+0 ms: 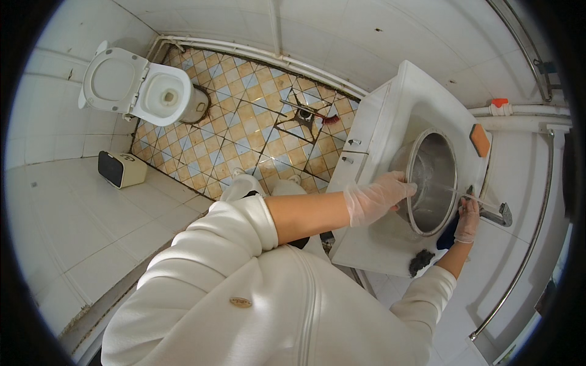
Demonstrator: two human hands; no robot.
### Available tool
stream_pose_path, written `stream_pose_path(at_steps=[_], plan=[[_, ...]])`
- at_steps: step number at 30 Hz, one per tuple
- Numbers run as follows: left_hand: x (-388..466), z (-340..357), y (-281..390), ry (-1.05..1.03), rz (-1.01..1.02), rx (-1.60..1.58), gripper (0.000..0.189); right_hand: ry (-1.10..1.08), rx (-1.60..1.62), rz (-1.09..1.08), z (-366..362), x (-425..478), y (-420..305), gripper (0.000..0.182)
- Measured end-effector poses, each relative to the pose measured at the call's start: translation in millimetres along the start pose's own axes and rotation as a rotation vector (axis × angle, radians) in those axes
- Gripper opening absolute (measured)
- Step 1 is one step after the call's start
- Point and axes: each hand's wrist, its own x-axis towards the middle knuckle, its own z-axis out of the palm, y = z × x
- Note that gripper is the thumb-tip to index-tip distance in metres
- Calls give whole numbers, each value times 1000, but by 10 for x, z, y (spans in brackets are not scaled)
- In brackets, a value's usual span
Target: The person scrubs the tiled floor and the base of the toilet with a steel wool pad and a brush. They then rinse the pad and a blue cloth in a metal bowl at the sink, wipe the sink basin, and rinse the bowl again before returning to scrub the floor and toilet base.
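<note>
A stainless steel pot (432, 183) stands tilted in the white washbasin (421, 114), its mouth facing the tap. My left hand (382, 196), in a clear disposable glove, grips the pot's near-left rim with the thumb over the edge. From the metal tap (499, 215) a thin stream of water runs into the pot, wetting its inner wall. My right hand (468, 217), gloved too, has its fingers at the tap's handle (469, 190); how firmly they hold it is hard to see. Under that wrist lies a dark blue cloth (447, 235).
An orange sponge (480, 140) rests on the basin's back edge, and a dark scouring pad (421, 262) on its near corner. Cabinet doors (350, 169) face the tiled floor (238, 123). A brush (329, 120) lies by the floor drain. The toilet (160, 94) has its lid raised.
</note>
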Motion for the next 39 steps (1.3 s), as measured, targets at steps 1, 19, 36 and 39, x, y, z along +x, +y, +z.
stream_pose_path(at_steps=[1,19,36,39], plan=[[6,-1,0,6,-1,-10,26,-8,3,0,-3,3,-1,44],[-43,-60,23,-31,24,36,22,25,-14,-7,-37,50,70,42],[-26,-25,12,5,0,29,22,24,-27,12,-51,66,53,39],[-21,-34,-12,-6,26,18,21,9,-39,22,-74,70,59,38]])
